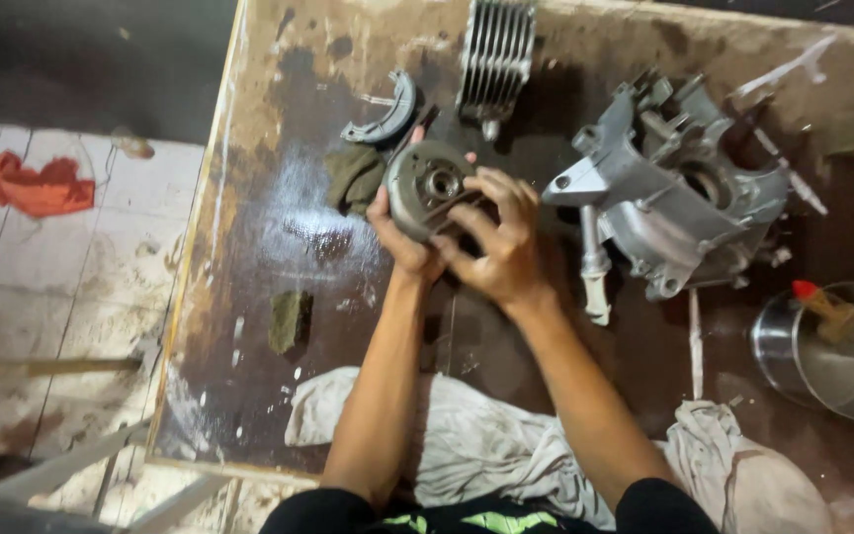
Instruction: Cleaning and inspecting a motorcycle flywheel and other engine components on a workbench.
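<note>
Grey metal flywheel (427, 188) sits clamped between my left hand (399, 237) and right hand (496, 242), fingers curled round it, above the oily tabletop (279, 227), beside the engine case (674, 198)

A finned cylinder (495, 57) and a grey engine casing (669, 188) are being kept on the stained workbench (249, 257). A metal bowl (832, 351) is being kept just beside pale rags (486, 445); an orange cloth (40, 185) is being left on the floor tiles.

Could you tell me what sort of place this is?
Probably a small engine repair workshop: an oil-stained workbench holds an engine crankcase and a finned cylinder, beside grimy rags.
</note>
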